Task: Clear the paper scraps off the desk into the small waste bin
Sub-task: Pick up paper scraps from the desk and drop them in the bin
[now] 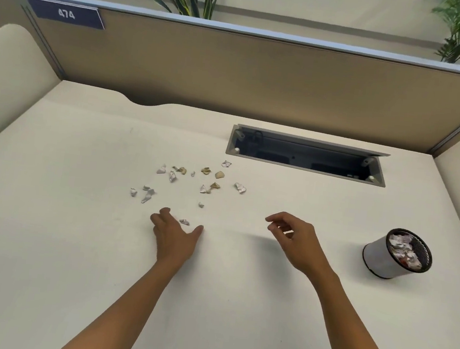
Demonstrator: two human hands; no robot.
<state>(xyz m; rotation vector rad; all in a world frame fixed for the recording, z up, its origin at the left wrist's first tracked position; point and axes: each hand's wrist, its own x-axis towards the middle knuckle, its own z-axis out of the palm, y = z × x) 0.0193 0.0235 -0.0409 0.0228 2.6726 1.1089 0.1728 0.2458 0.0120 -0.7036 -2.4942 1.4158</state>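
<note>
Several small crumpled paper scraps (193, 181), white and tan, lie scattered across the middle of the cream desk (47, 211). My left hand (174, 235) rests open on the desk, thumb and fingers spread around one white scrap (184, 222) without gripping it. My right hand (296, 239) hovers above the desk to the right, fingers loosely curled and apart, holding nothing. The small waste bin (379, 259), white with a black mesh rim, stands tilted at the right and holds crumpled paper.
An open cable tray slot (305, 155) with a raised lid is cut into the desk behind the scraps. A tan partition (234, 71) with a "474" label closes the back. Cream side panels flank the desk. Plants stand beyond the partition.
</note>
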